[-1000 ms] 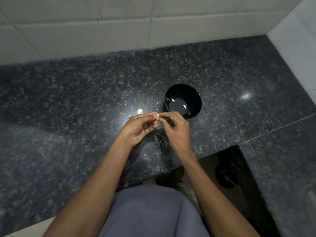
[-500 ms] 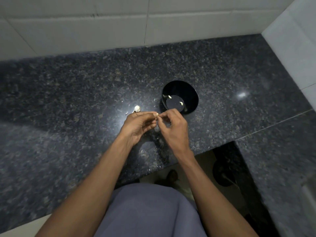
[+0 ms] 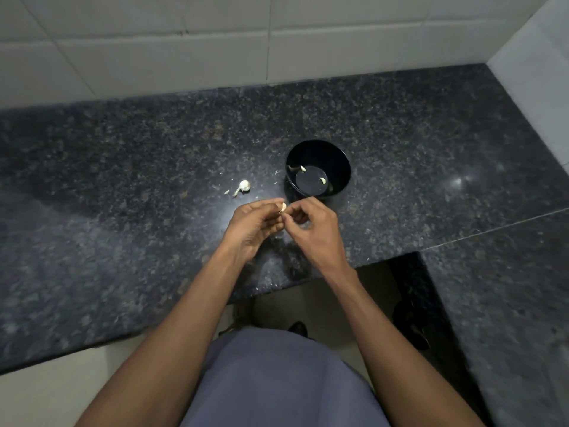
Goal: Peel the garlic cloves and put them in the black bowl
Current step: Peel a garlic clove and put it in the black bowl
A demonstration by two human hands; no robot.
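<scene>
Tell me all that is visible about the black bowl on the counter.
The black bowl is round and deep, with a glossy dark surface that looks like plastic or ceramic; which one cannot be told. It stands upright on the speckled dark stone counter, just beyond the two hands, and neither hand touches it. Inside lie at least two pale garlic cloves: one by the left inner wall, another on the flat bottom. Nothing covers it.

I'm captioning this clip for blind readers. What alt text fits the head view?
Both hands, left hand and right hand, pinch a garlic clove above a dark granite counter. Just beyond them a black bowl holds two peeled cloves; a garlic piece lies left of it.
</scene>
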